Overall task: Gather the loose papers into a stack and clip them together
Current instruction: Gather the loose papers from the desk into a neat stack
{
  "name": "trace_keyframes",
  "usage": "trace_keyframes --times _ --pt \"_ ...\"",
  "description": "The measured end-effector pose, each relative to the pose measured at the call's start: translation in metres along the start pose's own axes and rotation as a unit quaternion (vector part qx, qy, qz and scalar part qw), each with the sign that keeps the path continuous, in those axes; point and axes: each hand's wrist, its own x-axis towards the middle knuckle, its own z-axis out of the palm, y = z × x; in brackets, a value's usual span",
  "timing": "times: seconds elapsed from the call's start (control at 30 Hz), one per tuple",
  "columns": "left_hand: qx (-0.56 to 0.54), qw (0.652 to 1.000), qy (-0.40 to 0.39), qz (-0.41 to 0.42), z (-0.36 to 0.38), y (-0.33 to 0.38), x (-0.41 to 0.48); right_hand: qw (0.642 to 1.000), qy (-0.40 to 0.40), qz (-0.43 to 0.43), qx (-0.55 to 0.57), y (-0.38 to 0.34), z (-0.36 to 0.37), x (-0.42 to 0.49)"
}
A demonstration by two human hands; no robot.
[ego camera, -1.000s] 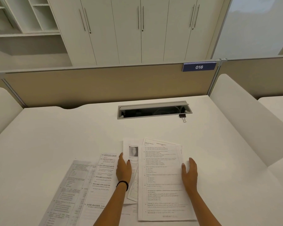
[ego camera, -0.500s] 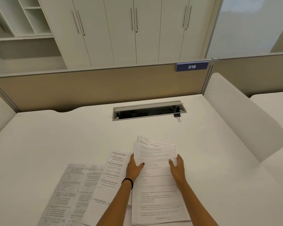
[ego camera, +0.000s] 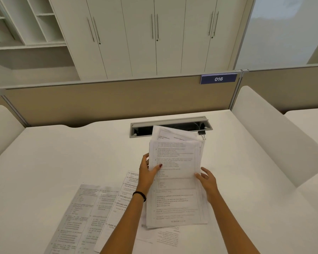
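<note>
White desk [ego camera: 62,153] w/ a beige partition [ego camera: 99,103] behind it and cabinets [ego camera: 136,43] further back. Compared w/ 0.5 s ago, the stack of papers [ego camera: 174,198] is no more almost flat: its far half is now lifted and bent up, so its top edge hides the middle of the cable box [ego camera: 173,119] in this view. The near edge lies still on the desk.

The left hand [ego camera: 148,173] went up along the left edge and grips it, thumb on the front page, fingers behind. The right hand [ego camera: 206,180] is at the right edge, thumb tip touching the paper, fingers loosely spread. If they reach behind the sheets, I cannot tell. One sec. ago both hands lay flat beside the pages.

Cable box is set into the desk, lid tilted open; inside is dark, w/ thin cables dimly visible at the right end. A black binder clip [ego camera: 202,133] lies on the desk just beside its right corner, untouched.

Loose sheets [ego camera: 88,213] lie left of the stack, partly under the left forearm, not yet gathered. One more sheet [ego camera: 167,237] sticks out under the stack's near edge.
</note>
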Motion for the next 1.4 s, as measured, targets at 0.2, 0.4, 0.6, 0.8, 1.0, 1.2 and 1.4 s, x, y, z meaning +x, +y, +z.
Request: trace_keyframes --times 0.2,0.4,0.6,0.8,1.0,1.2,1.4 --pt "-0.057 0.996 0.047 0.054 0.0 0.031 0.004 0.995 -0.001 -0.092 0.028 -0.044 0.009 -0.001" --pt "-0.085 0.987 0.085 0.109 -0.001 0.052 0.014 0.981 0.005 -0.186 0.049 -0.08 0.015 -0.011" --pt "-0.106 0.984 0.114 0.092 0.004 0.036 0.007 0.975 -0.011 -0.22 -0.018 -0.077 0.023 -0.019" --pt "-0.115 0.985 0.107 0.069 0.007 0.011 -0.001 0.976 -0.023 -0.207 -0.071 -0.065 0.028 -0.018" --pt "-0.061 0.998 0.019 -0.023 0.005 -0.024 -0.004 0.977 -0.041 -0.18 -0.103 -0.051 0.026 -0.015" --pt "-0.032 0.998 -0.037 -0.046 -0.004 -0.024 -0.005 0.982 -0.041 -0.166 -0.084 -0.05 0.024 -0.015" --pt "-0.068 0.997 0.025 -0.04 -0.002 -0.005 0.001 0.986 -0.03 -0.158 -0.045 -0.065 0.034 -0.018"
